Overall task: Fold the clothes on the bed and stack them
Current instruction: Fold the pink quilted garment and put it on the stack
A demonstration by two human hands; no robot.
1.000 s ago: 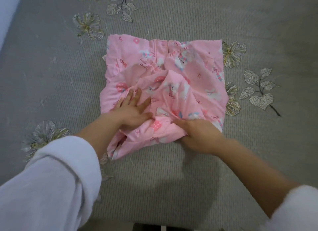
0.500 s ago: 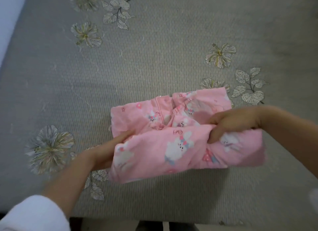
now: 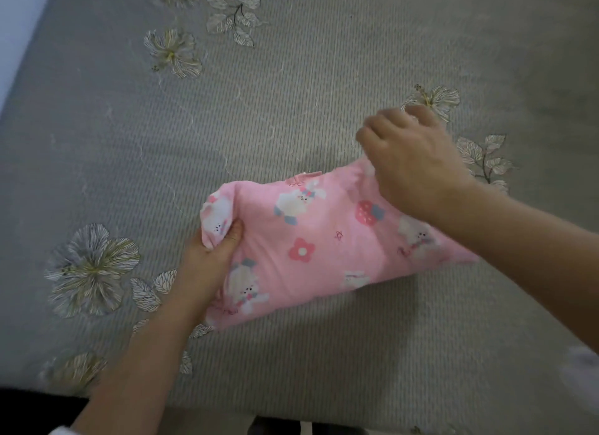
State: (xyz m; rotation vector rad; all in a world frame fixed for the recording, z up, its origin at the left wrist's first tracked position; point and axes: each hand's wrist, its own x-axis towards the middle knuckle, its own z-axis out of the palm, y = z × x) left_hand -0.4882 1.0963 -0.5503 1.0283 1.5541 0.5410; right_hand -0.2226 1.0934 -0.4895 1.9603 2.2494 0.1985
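Where the grey bedspread (image 3: 291,94) nears its front edge, the pink garment (image 3: 324,240) is seen folded into a plump oblong bundle, printed with white bunnies, a strawberry and a pink flower. The bundle is set slantwise, its left end nearer the bed's edge and its right end farther away. A soft shadow is cast below it, and whether it rests fully on the cover or is raised a little cannot be told.

The left end is gripped by the left hand (image 3: 207,266): the thumb is pressed into the cloth, a gathered corner is bunched just above it, and the fingers are hidden beneath the bundle. The upper right corner is covered by the right hand (image 3: 411,165), which is seen from the back with its fingers curled; the fabric is drawn up towards it, but whether any cloth is pinched there cannot be told, as the fingertips are blurred.

Embroidered flowers (image 3: 90,269) are scattered over the bedspread, and a leaf sprig (image 3: 483,155) is partly hidden behind the right hand.
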